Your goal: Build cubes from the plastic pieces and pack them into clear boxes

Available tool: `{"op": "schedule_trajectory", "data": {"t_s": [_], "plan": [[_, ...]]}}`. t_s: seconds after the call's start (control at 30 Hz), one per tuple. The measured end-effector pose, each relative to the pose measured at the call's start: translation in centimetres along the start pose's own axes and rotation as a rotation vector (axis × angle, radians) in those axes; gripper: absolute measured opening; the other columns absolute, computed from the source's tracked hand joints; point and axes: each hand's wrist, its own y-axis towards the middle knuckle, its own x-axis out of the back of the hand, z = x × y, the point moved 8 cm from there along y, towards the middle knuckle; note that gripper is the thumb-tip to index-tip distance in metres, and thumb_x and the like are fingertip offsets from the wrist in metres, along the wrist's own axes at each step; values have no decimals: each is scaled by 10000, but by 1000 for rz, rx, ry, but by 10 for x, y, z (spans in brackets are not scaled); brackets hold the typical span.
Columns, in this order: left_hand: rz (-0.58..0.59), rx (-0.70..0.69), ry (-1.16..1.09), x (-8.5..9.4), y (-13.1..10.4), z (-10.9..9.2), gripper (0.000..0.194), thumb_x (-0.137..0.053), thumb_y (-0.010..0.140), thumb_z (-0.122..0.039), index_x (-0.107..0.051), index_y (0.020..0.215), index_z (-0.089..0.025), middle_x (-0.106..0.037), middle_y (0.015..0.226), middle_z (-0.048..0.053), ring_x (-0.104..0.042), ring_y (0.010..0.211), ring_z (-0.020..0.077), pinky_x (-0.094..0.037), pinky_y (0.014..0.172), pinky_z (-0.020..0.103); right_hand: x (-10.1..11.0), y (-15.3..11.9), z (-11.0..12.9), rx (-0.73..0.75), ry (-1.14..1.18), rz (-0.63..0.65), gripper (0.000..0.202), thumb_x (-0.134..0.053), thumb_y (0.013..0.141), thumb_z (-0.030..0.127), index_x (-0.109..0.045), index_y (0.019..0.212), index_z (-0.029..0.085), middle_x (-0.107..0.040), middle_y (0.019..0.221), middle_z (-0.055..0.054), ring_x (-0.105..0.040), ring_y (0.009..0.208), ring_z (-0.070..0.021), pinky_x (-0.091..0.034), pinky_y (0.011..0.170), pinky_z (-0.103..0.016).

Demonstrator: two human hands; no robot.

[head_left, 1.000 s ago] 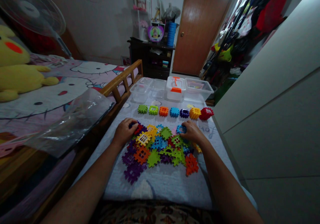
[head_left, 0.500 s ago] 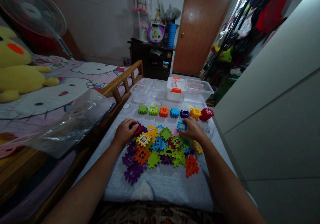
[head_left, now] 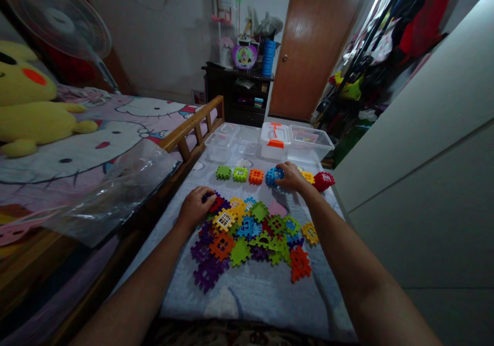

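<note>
right hand (head_left: pixel 290 176) at blue pieces (head_left: pixel 273 176)

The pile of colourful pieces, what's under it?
The pile lies on a blue-grey cloth, which shows around its edges. Lower pieces peek out through gaps. Whatever else is underneath is covered, and the left hand hides part of one side.

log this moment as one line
right hand: grips blue window piece at block row | left hand: at far left edge of notched-tile pile | behind row: clear plastic bins, lidded box
</note>
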Motion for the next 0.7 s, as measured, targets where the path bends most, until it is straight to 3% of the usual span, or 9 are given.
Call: {"op": "schedule_trajectory", "data": {"t_s": [0.37, 0.7], "plan": [[2, 2, -7, -1, 1, 2, 280, -515, 852, -436, -667, 876, -202, -678, 971, 70, -635, 958, 240, -489, 921, 375, -8, 12, 3, 23, -59, 82, 531, -710, 744, 340, -652, 1243, 169, -625, 1185, -142, -586, 1051, -283, -451, 893, -342], [-6, 4, -10, -1, 0, 4, 281, -522, 850, -446, -669, 881, -209, -679, 964, 63, -634, 954, 238, -492, 912, 373, -8, 11, 7, 46, -45, 81, 524, -705, 756, 306, -638, 1257, 166, -622, 1204, -151, -583, 1078, -294, -453, 926, -363]]}}
